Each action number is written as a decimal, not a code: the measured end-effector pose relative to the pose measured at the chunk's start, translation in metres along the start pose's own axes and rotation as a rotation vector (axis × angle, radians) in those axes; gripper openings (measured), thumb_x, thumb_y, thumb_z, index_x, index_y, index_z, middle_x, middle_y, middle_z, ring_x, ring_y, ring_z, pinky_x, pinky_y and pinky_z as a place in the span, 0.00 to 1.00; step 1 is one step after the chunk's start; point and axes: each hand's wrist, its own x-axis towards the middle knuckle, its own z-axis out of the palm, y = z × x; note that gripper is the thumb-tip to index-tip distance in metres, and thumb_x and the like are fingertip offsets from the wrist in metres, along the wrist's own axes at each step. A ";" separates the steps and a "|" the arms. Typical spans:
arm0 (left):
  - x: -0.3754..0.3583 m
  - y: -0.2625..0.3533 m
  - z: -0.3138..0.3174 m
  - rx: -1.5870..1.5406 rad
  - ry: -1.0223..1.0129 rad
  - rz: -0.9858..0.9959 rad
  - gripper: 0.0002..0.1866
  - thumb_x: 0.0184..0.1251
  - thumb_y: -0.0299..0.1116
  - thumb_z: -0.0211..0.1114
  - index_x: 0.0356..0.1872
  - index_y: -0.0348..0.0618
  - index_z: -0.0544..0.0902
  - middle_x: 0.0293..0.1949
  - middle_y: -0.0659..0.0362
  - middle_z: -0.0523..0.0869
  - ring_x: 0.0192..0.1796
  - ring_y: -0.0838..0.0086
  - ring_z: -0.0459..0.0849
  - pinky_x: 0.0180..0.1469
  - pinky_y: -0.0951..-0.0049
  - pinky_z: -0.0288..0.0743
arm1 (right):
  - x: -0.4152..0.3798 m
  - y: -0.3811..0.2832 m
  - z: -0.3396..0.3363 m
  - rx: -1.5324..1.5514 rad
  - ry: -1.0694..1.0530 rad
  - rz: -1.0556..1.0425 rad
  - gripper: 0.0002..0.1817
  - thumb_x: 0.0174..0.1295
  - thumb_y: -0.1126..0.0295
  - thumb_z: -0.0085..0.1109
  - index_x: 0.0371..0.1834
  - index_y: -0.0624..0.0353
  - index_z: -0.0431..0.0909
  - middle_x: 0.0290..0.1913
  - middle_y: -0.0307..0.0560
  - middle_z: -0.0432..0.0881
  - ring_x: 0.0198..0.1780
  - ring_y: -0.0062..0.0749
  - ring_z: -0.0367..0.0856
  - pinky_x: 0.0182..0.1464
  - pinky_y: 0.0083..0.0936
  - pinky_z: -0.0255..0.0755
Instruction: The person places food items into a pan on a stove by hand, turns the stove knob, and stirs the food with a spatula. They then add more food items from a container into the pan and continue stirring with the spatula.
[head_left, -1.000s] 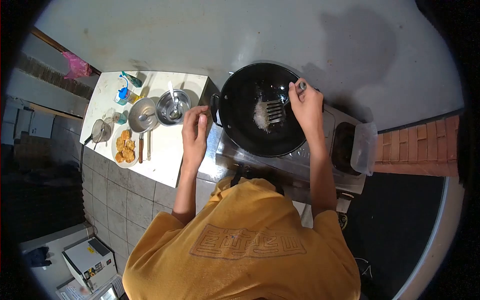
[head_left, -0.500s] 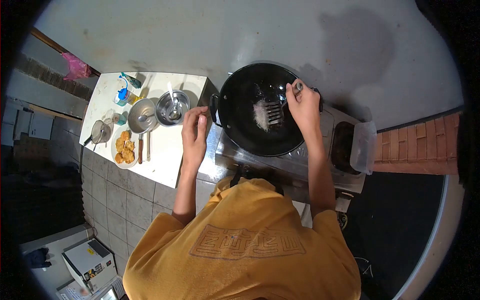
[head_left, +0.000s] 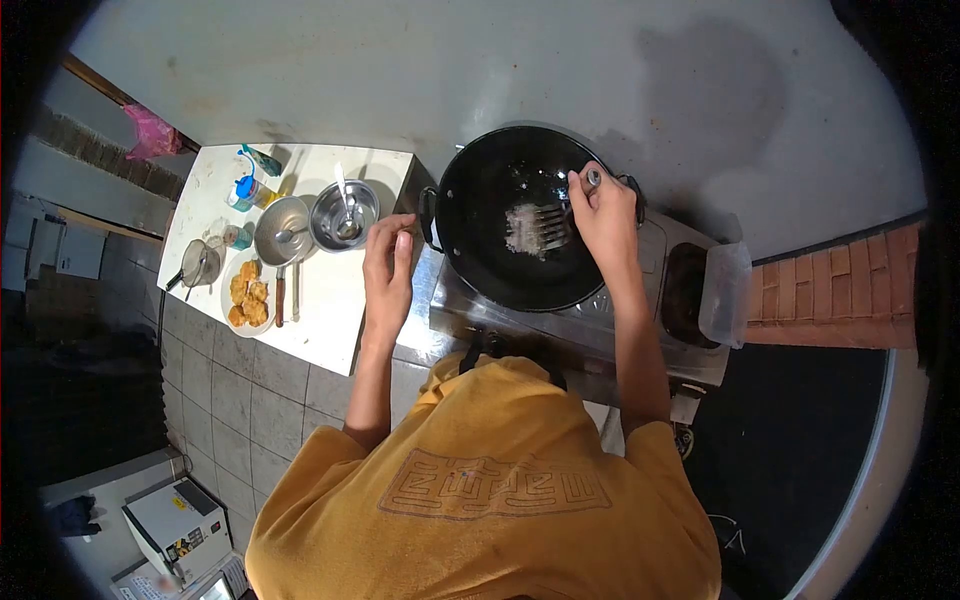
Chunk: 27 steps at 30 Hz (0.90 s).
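Note:
My right hand (head_left: 605, 215) is wrapped round the handle of a slotted turner (head_left: 552, 228), over the right side of a black wok (head_left: 500, 285). Its slotted head is down in the wok, right beside a small pale, bubbling patch of food (head_left: 522, 232). Glossy spots of oil shine on the wok's surface above it. My left hand (head_left: 388, 270) holds nothing. Its fingers are stretched out, and the fingertips hover close to the wok's left handle (head_left: 430, 218), by the edge of the white table.
The wok sits on a metal gas stove (head_left: 470, 325). On the white table (head_left: 325, 310) stand a steel bowl with a spoon (head_left: 330, 235), a saucepan (head_left: 270, 245), a plate of golden fried pieces (head_left: 250, 298), a strainer (head_left: 203, 262) and bottles (head_left: 255, 192). A clear plastic container (head_left: 725, 295) stands right.
The turner's head has shifted slightly right in the wok, and the pale food patch has changed shape, looking wider and shorter. My left hand has stayed nearly still.

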 end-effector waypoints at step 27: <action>-0.001 -0.003 0.001 0.006 -0.005 0.004 0.15 0.79 0.34 0.52 0.52 0.33 0.80 0.52 0.50 0.80 0.57 0.63 0.78 0.62 0.68 0.69 | -0.001 0.009 0.002 -0.075 0.159 -0.038 0.14 0.66 0.70 0.60 0.27 0.67 0.70 0.22 0.57 0.73 0.20 0.46 0.65 0.27 0.36 0.65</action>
